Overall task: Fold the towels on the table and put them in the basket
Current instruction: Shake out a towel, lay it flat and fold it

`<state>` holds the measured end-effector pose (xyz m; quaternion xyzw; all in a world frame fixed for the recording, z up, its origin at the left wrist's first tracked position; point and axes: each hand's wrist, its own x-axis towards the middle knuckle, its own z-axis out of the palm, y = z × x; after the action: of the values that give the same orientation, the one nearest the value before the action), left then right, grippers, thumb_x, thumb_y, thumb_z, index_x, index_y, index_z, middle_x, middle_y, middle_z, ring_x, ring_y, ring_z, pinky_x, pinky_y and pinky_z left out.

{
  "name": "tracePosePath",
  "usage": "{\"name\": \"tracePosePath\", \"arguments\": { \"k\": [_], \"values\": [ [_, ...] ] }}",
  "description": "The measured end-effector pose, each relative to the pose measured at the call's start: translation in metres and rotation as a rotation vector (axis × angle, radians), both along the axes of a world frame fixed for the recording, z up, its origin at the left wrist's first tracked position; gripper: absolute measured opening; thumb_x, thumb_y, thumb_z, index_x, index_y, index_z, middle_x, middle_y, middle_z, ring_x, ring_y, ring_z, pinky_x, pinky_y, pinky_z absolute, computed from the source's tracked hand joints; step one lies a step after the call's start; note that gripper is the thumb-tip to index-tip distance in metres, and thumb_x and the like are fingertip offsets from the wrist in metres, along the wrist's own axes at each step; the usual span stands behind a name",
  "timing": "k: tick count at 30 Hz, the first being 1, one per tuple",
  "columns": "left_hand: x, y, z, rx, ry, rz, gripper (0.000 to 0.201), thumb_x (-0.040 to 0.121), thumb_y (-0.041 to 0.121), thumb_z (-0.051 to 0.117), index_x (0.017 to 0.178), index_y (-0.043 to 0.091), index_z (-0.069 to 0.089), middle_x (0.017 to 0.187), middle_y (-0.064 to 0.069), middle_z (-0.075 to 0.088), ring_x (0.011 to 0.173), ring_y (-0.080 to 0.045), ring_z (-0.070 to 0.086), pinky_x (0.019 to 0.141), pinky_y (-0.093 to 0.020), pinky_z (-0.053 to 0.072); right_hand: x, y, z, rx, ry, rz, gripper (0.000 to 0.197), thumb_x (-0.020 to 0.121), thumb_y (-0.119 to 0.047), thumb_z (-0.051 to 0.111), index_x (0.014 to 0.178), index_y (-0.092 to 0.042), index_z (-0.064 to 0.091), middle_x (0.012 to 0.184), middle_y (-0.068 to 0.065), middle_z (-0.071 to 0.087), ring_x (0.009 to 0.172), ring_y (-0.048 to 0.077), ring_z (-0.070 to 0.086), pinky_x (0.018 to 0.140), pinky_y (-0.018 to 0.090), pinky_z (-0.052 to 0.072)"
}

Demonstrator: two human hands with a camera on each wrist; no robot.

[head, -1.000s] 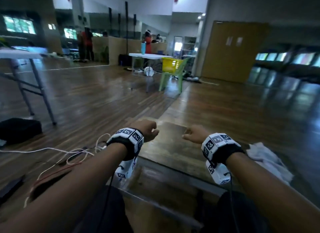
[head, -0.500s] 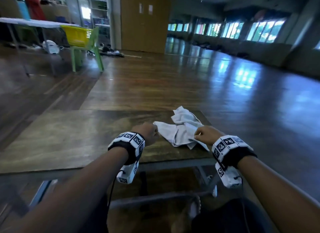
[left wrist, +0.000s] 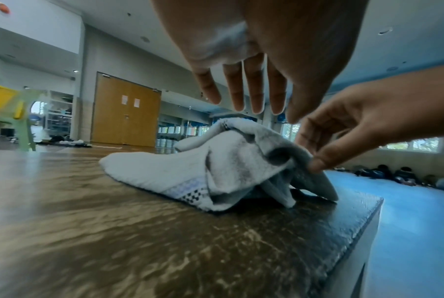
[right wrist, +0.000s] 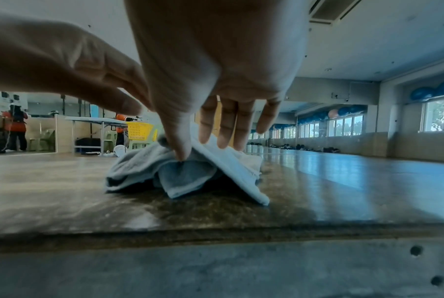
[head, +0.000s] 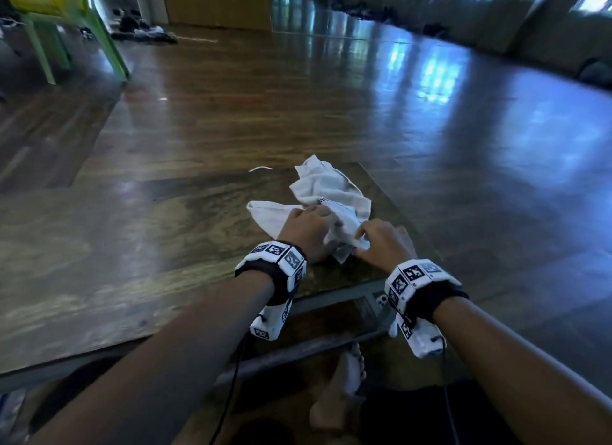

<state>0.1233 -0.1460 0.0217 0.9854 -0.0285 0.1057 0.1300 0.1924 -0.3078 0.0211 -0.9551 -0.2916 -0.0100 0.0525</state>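
Observation:
A crumpled white towel (head: 326, 193) lies near the far right corner of the wooden table (head: 132, 262). My left hand (head: 308, 226) is over its near left part. In the left wrist view its fingers (left wrist: 241, 96) are straight and hover just above the towel (left wrist: 190, 171). My right hand (head: 377, 242) is at the towel's near right fold. There the thumb (right wrist: 181, 153) and fingers pinch a raised fold of the towel (right wrist: 190, 177). The yellow basket (right wrist: 139, 131) stands far behind on a green chair.
The table's right edge (left wrist: 369, 211) runs close beside the towel, with shiny wooden floor (head: 430, 146) beyond it. The green chair (head: 99, 40) with the basket is far off at the left. A person's bare foot (head: 347, 372) shows under the table.
The head view swung right and down from the room onto the table. Both hands went from raised fists to the towel; the left opened over it and the right took a fold.

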Motion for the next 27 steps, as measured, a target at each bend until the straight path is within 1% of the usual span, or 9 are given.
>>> {"name": "tracePosePath", "arguments": {
  "k": [4, 7, 9, 12, 15, 19, 22, 24, 27],
  "values": [
    [0.020, -0.011, -0.010, 0.090, 0.018, 0.086, 0.048, 0.081, 0.056, 0.055, 0.116, 0.024, 0.056, 0.126, 0.001, 0.054, 0.122, -0.021, 0.044, 0.098, -0.039, 0.030, 0.008, 0.000, -0.005, 0.063, -0.065, 0.062, 0.013, 0.087, -0.028, 0.057, 0.094, -0.019, 0.063, 0.101, 0.000, 0.066, 0.096, 0.020, 0.060, 0.086, 0.036, 0.036],
    [0.021, -0.014, -0.010, 0.035, -0.078, 0.134, 0.037, 0.084, 0.051, 0.052, 0.109, 0.025, 0.061, 0.117, 0.002, 0.060, 0.117, -0.021, 0.048, 0.097, -0.037, 0.032, 0.009, -0.009, 0.009, 0.095, -0.079, 0.142, 0.009, 0.088, -0.029, 0.054, 0.091, -0.021, 0.059, 0.094, -0.002, 0.068, 0.085, 0.019, 0.062, 0.089, 0.037, 0.040],
    [0.018, -0.015, -0.002, 0.029, -0.147, 0.118, 0.028, 0.087, 0.044, 0.050, 0.106, 0.027, 0.062, 0.112, 0.004, 0.063, 0.112, -0.021, 0.052, 0.094, -0.036, 0.031, 0.009, -0.015, 0.027, 0.118, -0.112, 0.176, 0.008, 0.089, -0.028, 0.054, 0.089, -0.021, 0.057, 0.087, -0.001, 0.068, 0.077, 0.019, 0.061, 0.086, 0.037, 0.039],
    [0.019, -0.013, 0.025, 0.047, -0.194, 0.113, 0.022, 0.091, 0.036, 0.047, 0.105, 0.028, 0.062, 0.107, 0.004, 0.066, 0.106, -0.021, 0.055, 0.094, -0.038, 0.031, 0.006, -0.019, 0.063, 0.147, -0.188, 0.204, 0.006, 0.090, -0.028, 0.052, 0.087, -0.022, 0.053, 0.080, -0.003, 0.065, 0.071, 0.018, 0.056, 0.082, 0.034, 0.032],
    [0.024, -0.002, 0.064, 0.045, -0.238, 0.158, 0.021, 0.092, 0.029, 0.045, 0.100, 0.026, 0.064, 0.098, 0.000, 0.069, 0.098, -0.023, 0.059, 0.093, -0.036, 0.030, 0.002, -0.024, 0.101, 0.167, -0.280, 0.214, 0.006, 0.090, -0.024, 0.048, 0.086, -0.021, 0.049, 0.079, -0.002, 0.061, 0.069, 0.019, 0.052, 0.081, 0.032, 0.025],
    [0.023, 0.015, 0.116, 0.103, -0.267, 0.193, 0.018, 0.087, 0.028, 0.048, 0.098, 0.025, 0.062, 0.094, -0.004, 0.069, 0.096, -0.025, 0.061, 0.093, -0.035, 0.028, -0.001, -0.035, 0.148, 0.163, -0.383, 0.209, 0.005, 0.091, -0.023, 0.047, 0.089, -0.019, 0.049, 0.079, -0.001, 0.061, 0.072, 0.022, 0.053, 0.087, 0.036, 0.031],
    [0.020, 0.016, 0.143, 0.048, -0.315, 0.218, 0.014, 0.084, 0.023, 0.049, 0.097, 0.024, 0.056, 0.090, -0.005, 0.070, 0.093, -0.025, 0.062, 0.090, -0.034, 0.028, -0.003, -0.042, 0.174, 0.147, -0.423, 0.186, 0.007, 0.093, -0.023, 0.045, 0.093, -0.017, 0.047, 0.076, -0.005, 0.054, 0.072, 0.022, 0.052, 0.089, 0.038, 0.032],
    [0.018, 0.020, 0.155, 0.045, -0.297, 0.214, 0.017, 0.083, 0.022, 0.051, 0.100, 0.024, 0.054, 0.095, -0.003, 0.069, 0.096, -0.024, 0.060, 0.091, -0.034, 0.028, -0.001, -0.048, 0.185, 0.150, -0.440, 0.165, 0.004, 0.092, -0.022, 0.046, 0.090, -0.018, 0.045, 0.071, -0.007, 0.049, 0.067, 0.021, 0.048, 0.087, 0.038, 0.033],
    [0.015, 0.030, 0.161, 0.195, -0.195, 0.191, 0.030, 0.085, 0.022, 0.051, 0.115, 0.027, 0.053, 0.110, 0.001, 0.065, 0.110, -0.021, 0.054, 0.097, -0.036, 0.025, 0.002, -0.060, 0.193, 0.210, -0.426, 0.194, 0.015, 0.080, -0.015, 0.057, 0.080, -0.021, 0.043, 0.063, -0.008, 0.048, 0.060, 0.020, 0.046, 0.076, 0.036, 0.035]
  ]
}}
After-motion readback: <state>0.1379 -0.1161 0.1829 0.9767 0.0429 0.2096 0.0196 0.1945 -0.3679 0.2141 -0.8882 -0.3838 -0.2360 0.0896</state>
